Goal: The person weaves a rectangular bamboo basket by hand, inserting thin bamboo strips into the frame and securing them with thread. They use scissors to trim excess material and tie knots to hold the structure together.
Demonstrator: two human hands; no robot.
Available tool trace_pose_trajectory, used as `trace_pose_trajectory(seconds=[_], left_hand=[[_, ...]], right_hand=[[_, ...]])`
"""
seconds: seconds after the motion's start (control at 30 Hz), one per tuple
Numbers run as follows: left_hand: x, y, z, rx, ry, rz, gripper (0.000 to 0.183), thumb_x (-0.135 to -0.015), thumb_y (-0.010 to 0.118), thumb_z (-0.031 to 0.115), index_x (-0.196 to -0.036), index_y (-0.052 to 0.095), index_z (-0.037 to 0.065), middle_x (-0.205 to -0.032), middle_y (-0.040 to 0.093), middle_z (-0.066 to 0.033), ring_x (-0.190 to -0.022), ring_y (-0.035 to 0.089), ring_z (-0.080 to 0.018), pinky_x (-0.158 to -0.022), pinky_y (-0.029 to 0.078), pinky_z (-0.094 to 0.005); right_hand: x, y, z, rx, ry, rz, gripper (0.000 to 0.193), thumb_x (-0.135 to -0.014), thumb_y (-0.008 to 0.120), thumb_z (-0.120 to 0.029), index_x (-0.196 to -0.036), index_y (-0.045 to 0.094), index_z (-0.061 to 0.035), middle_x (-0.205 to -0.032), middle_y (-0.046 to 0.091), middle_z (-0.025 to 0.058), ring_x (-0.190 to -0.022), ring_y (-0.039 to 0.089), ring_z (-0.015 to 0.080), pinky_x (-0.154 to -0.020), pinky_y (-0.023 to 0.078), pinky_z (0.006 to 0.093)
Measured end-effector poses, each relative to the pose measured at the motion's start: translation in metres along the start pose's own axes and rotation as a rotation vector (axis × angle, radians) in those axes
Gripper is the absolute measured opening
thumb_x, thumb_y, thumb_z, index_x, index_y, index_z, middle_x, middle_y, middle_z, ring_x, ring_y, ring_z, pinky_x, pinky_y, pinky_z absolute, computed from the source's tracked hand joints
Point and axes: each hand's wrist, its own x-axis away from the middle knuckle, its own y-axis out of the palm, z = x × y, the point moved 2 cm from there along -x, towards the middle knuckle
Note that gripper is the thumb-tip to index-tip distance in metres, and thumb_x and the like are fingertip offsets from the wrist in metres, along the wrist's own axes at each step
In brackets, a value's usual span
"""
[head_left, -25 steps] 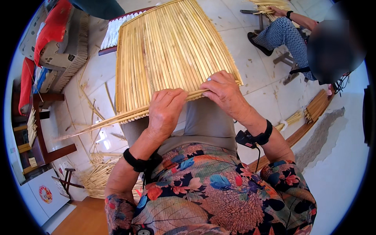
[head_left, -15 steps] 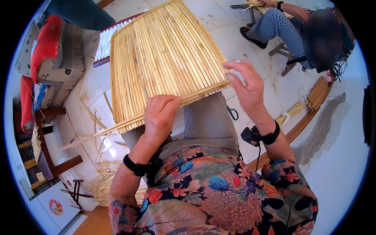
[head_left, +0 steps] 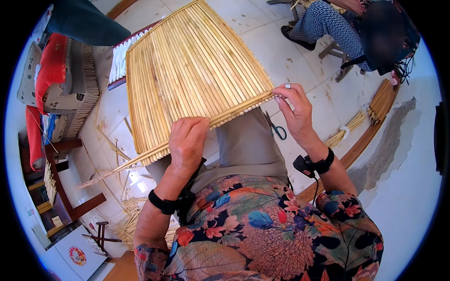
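Note:
A mat of straw stalks, laid side by side and edged with thinner stalks, slopes away from my lap. Along its near edge runs a long stalk, whose frayed end sticks out past the left corner. My left hand is closed over this edge, thumb and fingers pressing the stalk to the mat. At the right corner, my right hand pinches the stalk's end between thumb and forefinger; a ring is on one finger. The undersides of both grips are hidden.
Scissors with dark green handles lie beside my right thigh. Stalk bundles are on the floor at right, loose stalks at lower left. A co-worker sits at far right. A sofa stands left.
My right hand has closed its thumb and forefinger on the stalk's end at the right corner. The mat and my left hand have shifted slightly left in view.

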Motion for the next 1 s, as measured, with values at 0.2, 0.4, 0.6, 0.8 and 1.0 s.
trace_pose_trajectory(seconds=[0.2,0.4,0.6,0.8,1.0], left_hand=[[-0.001,0.000,0.002,-0.001,-0.003,0.007,0.024,-0.072,0.070,-0.007,-0.094,0.068,0.000,-0.090,0.064,-0.0104,-0.084,0.061,-0.0284,-0.073,0.049,-0.0371],[0.000,-0.001,0.002,-0.008,-0.008,-0.005,0.022,-0.077,0.070,-0.006,-0.098,0.067,0.000,-0.093,0.065,-0.0120,-0.086,0.061,-0.0293,-0.074,0.049,-0.0362],[0.000,-0.001,0.004,-0.010,-0.010,-0.010,0.022,-0.077,0.070,-0.006,-0.098,0.067,-0.001,-0.093,0.065,-0.0125,-0.086,0.061,-0.0298,-0.075,0.049,-0.0366],[-0.001,0.001,0.004,-0.002,-0.001,0.001,0.023,-0.077,0.070,-0.007,-0.098,0.067,-0.001,-0.093,0.065,-0.0124,-0.086,0.061,-0.0300,-0.075,0.049,-0.0366],[0.000,0.001,0.004,-0.002,-0.002,0.005,0.023,-0.076,0.070,-0.006,-0.098,0.067,0.000,-0.093,0.065,-0.0120,-0.086,0.061,-0.0299,-0.075,0.049,-0.0370]], right_hand=[[0.003,-0.001,0.004,-0.112,0.102,0.048,0.025,-0.082,0.065,0.005,-0.106,0.065,-0.0045,-0.099,0.058,0.0115,-0.093,0.060,0.0256,-0.080,0.050,0.0315],[0.003,-0.003,-0.005,0.016,-0.021,0.102,0.028,-0.079,0.067,0.007,-0.104,0.065,-0.0036,-0.103,0.059,0.0115,-0.097,0.059,0.0276,-0.085,0.049,0.0340],[-0.005,0.002,-0.016,0.035,-0.172,0.068,0.028,-0.074,0.072,0.006,-0.099,0.068,-0.0057,-0.102,0.060,0.0086,-0.100,0.058,0.0269,-0.086,0.046,0.0343],[-0.013,0.014,-0.027,0.114,-0.374,-0.059,0.035,-0.068,0.077,-0.001,-0.101,0.067,-0.0084,-0.102,0.060,0.0066,-0.103,0.057,0.0263,-0.089,0.045,0.0395],[-0.018,0.036,-0.048,0.089,-0.501,-0.199,0.043,-0.065,0.080,-0.009,-0.105,0.065,-0.0085,-0.102,0.058,0.0056,-0.104,0.056,0.0244,-0.092,0.043,0.0417]])
